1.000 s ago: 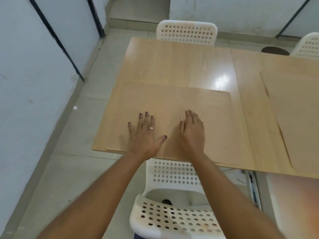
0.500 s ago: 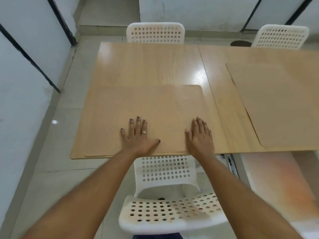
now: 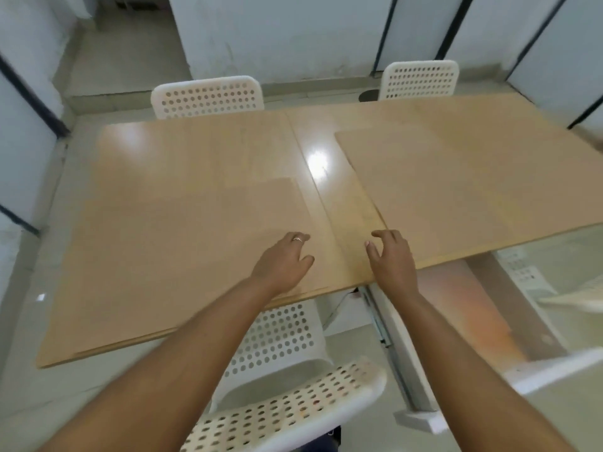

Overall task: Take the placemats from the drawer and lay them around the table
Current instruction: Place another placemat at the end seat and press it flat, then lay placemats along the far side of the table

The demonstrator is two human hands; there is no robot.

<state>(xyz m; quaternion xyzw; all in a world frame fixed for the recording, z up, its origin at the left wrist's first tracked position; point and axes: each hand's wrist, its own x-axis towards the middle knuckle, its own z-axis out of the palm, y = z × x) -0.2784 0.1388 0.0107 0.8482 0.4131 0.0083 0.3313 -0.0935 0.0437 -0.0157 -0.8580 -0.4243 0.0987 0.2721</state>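
Two placemats are down on the table (image 3: 202, 148). The near mat (image 3: 169, 252) is flush with the table's front edge, the far mat (image 3: 473, 190) to its right, with a bare strip of table between them. Left hand (image 3: 284, 261) rests on the near mat's right corner, fingers curled loose, gripping nothing. Right hand (image 3: 393, 257) sits at the front edge on the strip, fingers loose and empty. White chair (image 3: 287, 415) is tucked under the front edge; the back half of the table is clear.

The right mat (image 3: 473, 190) runs off the frame's right edge. The near chair (image 3: 284, 415) is cut at the bottom. Motion blur hides both mats' texture; the left mat's (image 3: 182, 249) edges barely show against the surface (image 3: 195, 151).
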